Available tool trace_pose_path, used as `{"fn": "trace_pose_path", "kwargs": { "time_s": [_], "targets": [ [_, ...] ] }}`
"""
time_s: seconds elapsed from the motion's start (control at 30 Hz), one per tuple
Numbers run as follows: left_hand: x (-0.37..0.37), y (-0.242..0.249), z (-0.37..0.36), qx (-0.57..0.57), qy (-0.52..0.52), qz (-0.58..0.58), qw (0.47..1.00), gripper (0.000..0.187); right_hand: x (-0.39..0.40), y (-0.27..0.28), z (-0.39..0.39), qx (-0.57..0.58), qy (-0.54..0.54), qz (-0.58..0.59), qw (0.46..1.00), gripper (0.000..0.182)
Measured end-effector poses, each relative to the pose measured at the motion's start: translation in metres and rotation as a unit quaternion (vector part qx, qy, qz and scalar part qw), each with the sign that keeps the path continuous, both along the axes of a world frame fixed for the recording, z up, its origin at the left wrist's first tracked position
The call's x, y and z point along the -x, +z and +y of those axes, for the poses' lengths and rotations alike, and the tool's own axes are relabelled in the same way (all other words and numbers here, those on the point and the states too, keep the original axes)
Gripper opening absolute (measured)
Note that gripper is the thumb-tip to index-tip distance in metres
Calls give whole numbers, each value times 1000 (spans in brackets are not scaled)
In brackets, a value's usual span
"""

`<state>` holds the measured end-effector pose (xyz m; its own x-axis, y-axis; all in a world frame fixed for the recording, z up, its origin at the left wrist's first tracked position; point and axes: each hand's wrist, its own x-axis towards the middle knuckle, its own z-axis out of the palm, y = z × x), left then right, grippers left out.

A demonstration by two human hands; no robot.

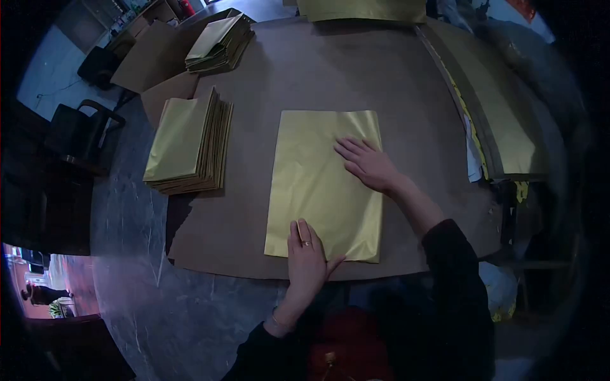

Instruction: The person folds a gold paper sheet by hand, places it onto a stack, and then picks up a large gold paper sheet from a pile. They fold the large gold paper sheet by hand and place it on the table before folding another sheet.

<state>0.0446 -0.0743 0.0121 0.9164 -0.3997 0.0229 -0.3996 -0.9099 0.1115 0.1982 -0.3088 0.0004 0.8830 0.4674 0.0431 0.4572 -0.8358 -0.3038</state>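
Note:
A gold-coloured paper sheet or flat bag [311, 152] lies on the brown cardboard table cover in front of me. My left hand [306, 253] rests on its lower left part, with a ring on one finger and the thumb stretched out along the bottom edge. My right hand [366, 164] lies flat on the upper right part, fingers spread. Neither hand is wrapped round anything. The gold surface shows creases near the lower right corner.
Stacks of gold folded pieces stand at the left [181, 136] and back left [214, 41] of the table [343, 70]. A long gold stack [502, 108] lies along the right. Open cardboard flaps [146, 57] and a black chair [79, 133] are beyond the left edge.

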Motion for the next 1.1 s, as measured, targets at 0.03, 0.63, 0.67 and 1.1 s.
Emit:
{"fn": "trace_pose_path", "kwargs": {
  "time_s": [0.03, 0.63, 0.67, 1.1],
  "targets": [
    [0, 0, -1, -2, -6, 0, 1000, 99, -11, -4, -8, -2, 2, -8, 1000, 50],
    [2, 0, 0, 40, -13, -10, 999, 95, 16, -15, -32, 47, -43, -23, 998, 54],
    [1, 0, -1, 52, -9, -29, 998, 95, 41, -11, -30, 48, -47, -17, 998, 54],
    [-21, 13, 7, 89, -40, -18, 995, 58, 231, 15, 1, -108, -103, -55, 987, 44]
  ]
}}
